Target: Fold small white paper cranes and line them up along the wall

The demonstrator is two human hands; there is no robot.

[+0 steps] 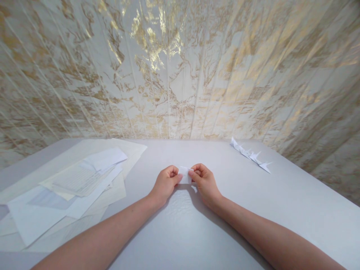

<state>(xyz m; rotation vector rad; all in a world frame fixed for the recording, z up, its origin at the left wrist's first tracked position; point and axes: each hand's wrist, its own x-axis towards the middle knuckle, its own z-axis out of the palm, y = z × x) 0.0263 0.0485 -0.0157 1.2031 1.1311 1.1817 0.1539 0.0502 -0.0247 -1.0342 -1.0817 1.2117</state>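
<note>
A small piece of white folded paper is held up between my two hands, over the middle of the table. My left hand pinches its left edge between thumb and fingers. On the right edge, my right hand grips it the same way, with the fingers curled in. The paper looks flat and roughly square; its finer folds are too small to make out.
A spread pile of white and cream paper sheets, some with print, lies on the left of the white table. Several pointed folded paper figures stand in a row at the back right. A patterned gold-and-white curtain hangs behind the table.
</note>
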